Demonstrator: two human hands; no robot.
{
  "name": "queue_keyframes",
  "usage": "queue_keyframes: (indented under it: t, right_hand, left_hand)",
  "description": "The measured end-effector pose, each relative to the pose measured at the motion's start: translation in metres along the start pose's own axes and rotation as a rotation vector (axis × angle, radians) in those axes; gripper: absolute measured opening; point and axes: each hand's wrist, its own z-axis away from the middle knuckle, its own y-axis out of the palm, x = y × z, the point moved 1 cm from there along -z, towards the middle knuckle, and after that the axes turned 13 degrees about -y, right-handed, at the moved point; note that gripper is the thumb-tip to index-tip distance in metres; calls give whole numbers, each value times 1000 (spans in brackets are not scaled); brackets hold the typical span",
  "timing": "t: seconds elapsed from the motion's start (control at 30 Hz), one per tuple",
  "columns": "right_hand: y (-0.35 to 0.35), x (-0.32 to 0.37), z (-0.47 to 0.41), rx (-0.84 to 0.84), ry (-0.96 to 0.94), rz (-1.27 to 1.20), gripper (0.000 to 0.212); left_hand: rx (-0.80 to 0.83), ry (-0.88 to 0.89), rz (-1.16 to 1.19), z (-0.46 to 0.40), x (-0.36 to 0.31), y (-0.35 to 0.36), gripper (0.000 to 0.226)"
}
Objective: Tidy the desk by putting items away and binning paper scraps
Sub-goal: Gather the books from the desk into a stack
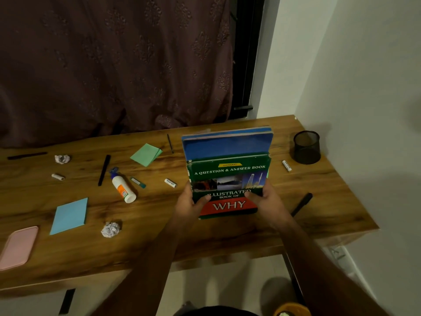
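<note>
Your left hand [190, 205] and right hand [265, 200] grip a stack of books [227, 172] by its lower sides, thumbs curled over the green "Book of Why" cover, held over the right half of the wooden desk [227, 236]. Left of the stack lie two crumpled paper scraps [111, 229] [62, 159], a glue bottle [123, 189] and blue sticky notes [69, 215]; the mesh pen cup [306, 147] stands far right.

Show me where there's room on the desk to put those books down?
Both hands, left hand and right hand, hold the stack of books. Bare wood lies along the desk's near edge below them, and between the mesh cup, the black pen and the right end. The left half is crowded: glue bottle, blue notepad, paper balls.
</note>
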Motion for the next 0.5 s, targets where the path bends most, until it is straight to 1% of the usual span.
queue_keyframes:
  t: [0.1, 0.27, 0.43, 0.5]
  right_hand:
    - [0, 1, 2, -5, 15, 0, 26]
    - [-3, 5, 3, 36, 24, 66, 31]
    - [2, 10, 7, -39, -37, 107, 26]
    - [7, 15, 4, -43, -65, 112, 27]
  left_hand:
    - [-1, -13, -35, -1, 1, -1, 43]
    - [-40, 19, -183, -3, 1, -5, 48]
    - [-116, 20, -207, -6, 3, -4, 49]
    - [-139, 5, -164, -4, 5, -3, 47]
